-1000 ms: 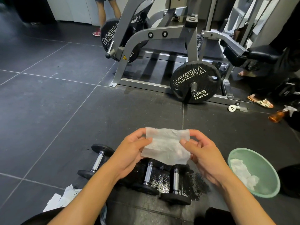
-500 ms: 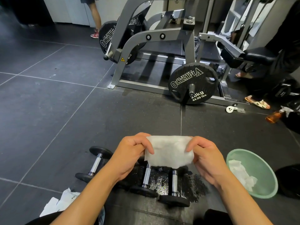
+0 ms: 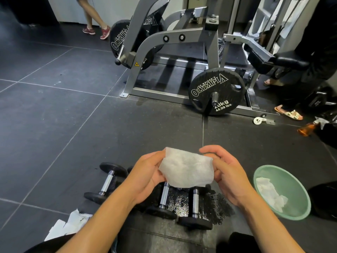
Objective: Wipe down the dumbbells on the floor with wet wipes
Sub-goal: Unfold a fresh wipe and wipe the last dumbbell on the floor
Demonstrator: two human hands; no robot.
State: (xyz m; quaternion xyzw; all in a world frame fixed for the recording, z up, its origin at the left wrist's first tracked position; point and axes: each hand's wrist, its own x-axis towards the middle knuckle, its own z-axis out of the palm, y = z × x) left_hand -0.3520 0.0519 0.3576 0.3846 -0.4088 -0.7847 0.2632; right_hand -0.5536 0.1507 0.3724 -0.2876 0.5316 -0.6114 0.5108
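Folding wet wipe [image 3: 186, 170] tighter than before; pinching it between left hand [image 3: 145, 179] and right hand [image 3: 228, 179]; readying for dumbbells [image 3: 195, 199] at six o'clock.

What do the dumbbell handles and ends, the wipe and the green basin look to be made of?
Dumbbell handles: probably chromed steel, bright mirror glints.
Dumbbell ends: matte black, rubber or coated iron; cannot tell which.
Wipe: thin white nonwoven sheet, limp and slightly translucent.
Green basin: likely plastic; smooth, even pale colour, soft sheen.
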